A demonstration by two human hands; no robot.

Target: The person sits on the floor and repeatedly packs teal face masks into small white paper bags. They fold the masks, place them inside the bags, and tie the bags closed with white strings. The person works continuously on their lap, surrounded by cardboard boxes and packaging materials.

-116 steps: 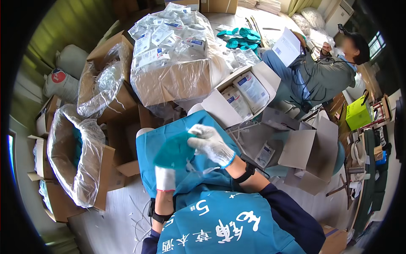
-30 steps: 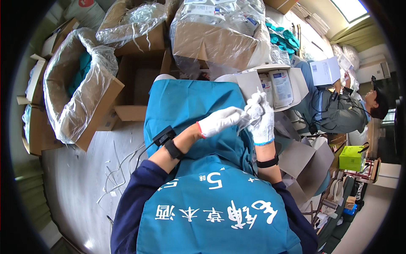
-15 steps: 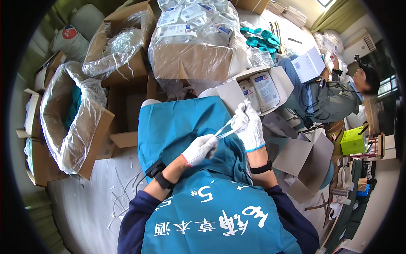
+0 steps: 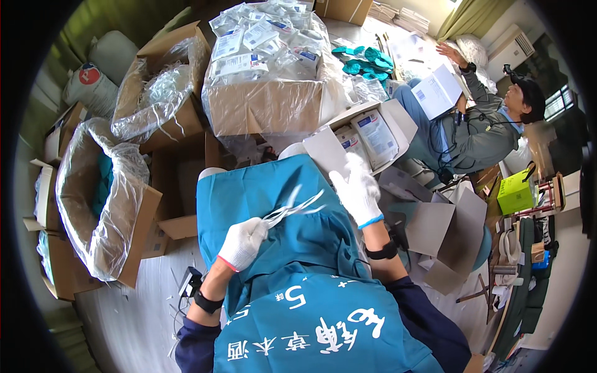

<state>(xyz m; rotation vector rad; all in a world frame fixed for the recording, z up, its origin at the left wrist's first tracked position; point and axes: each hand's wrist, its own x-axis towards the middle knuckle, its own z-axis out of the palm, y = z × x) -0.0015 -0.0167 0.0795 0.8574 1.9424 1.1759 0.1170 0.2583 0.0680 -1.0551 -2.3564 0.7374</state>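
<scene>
My left hand (image 4: pixel 244 244), in a white knit glove with a red cuff, is closed round a bundle of thin white strips (image 4: pixel 295 210). Their loose ends fan out to the right over the teal apron (image 4: pixel 261 186) on my lap. My right hand (image 4: pixel 359 198), gloved in white with a blue cuff, is raised apart from the strips. Its thumb stands away from the fingers, which are blurred at the tips, and nothing shows in it. Just beyond it sits an open white carton (image 4: pixel 404 118) with flat white-and-blue packets (image 4: pixel 377 133) inside.
Ahead, a large cardboard box (image 4: pixel 264 105) is heaped with clear-wrapped packets. Plastic-lined boxes (image 4: pixel 134 230) stand at left. At right, a co-worker (image 4: pixel 472 130) holds a white box (image 4: pixel 435 92), one hand raised. Open cartons (image 4: pixel 460 236) lie near my right arm.
My hands have drawn apart; the left moved left and down with the strips, while the right has let go of them. The co-worker's raised hand has come into view.
</scene>
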